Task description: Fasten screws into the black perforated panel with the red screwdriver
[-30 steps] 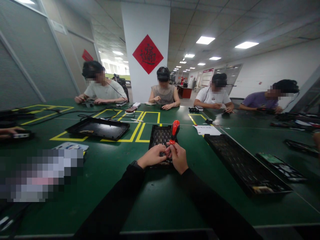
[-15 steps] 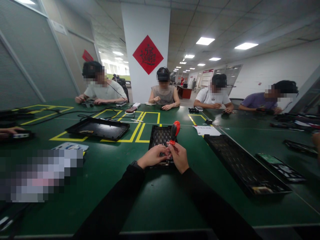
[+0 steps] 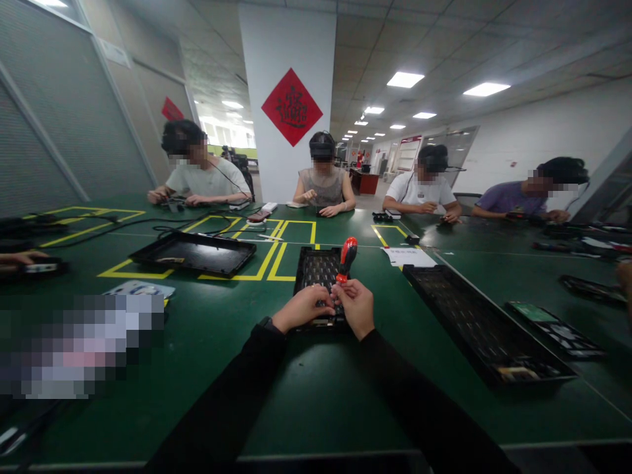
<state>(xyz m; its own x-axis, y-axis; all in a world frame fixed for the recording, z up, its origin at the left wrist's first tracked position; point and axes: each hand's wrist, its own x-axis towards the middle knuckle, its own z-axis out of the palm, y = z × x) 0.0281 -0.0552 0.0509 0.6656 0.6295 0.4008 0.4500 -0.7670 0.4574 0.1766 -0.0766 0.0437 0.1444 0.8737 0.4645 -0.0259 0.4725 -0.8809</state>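
A red and black screwdriver (image 3: 348, 258) stands nearly upright, its handle on top, over a black tray-like casing (image 3: 317, 261) with small pins inside. My right hand (image 3: 356, 306) has its fingers closed round the lower part of the screwdriver, at the casing's right side. Over the near part of the casing, my left hand (image 3: 305, 308) is closed with its fingertips pressed together close to the screwdriver. Whatever it pinches is too small to name. The screwdriver's tip is hidden by the fingers.
A long black casing (image 3: 474, 316) lies to the right, beside a green and black part (image 3: 555, 329). Another black tray (image 3: 195, 253) sits on the left near cables. White paper (image 3: 411, 257) lies behind. Several people sit across the green table (image 3: 316, 408); another person's hand reaches in at left.
The screwdriver handle leans slightly more to the right, and my right hand has shifted a little to the right. My left fingers have drawn slightly apart from my right fingers.
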